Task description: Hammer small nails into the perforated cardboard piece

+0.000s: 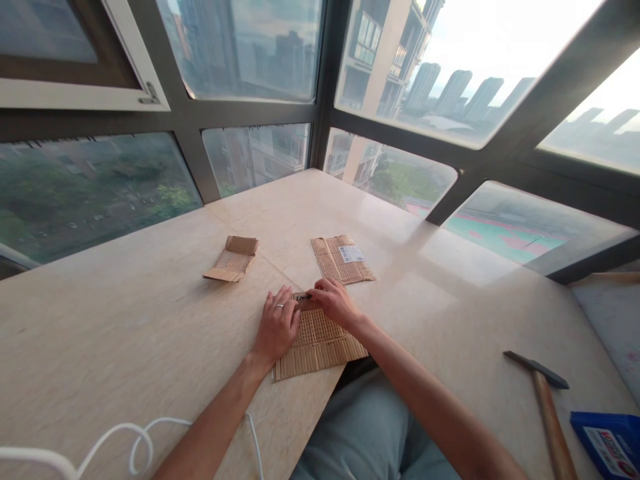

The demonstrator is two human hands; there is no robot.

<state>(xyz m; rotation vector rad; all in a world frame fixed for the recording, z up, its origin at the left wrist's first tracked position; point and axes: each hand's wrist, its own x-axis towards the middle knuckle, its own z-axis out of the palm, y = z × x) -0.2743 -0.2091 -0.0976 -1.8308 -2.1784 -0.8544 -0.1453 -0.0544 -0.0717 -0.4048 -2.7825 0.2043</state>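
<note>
A brown corrugated cardboard piece (320,337) with a grid-like textured surface lies at the table's front edge, its lower part reaching past the edge. At its far side a narrow folded strip with dark print shows between my hands. My left hand (280,319), with a ring on one finger, closes over the cardboard's far left side. The fingers of my right hand (333,301) pinch the folded strip from the right; their tips are partly hidden. Just beyond is a flat cardboard piece (333,260) with a white label. Farther left stands a bent cardboard piece (233,259), one end raised.
A hammer (543,393) with a wooden handle lies at the right of the pale tabletop (150,320), beside a blue package (607,443). White cable (143,437) loops at the lower left. Windows with dark frames (320,93) border the far edges.
</note>
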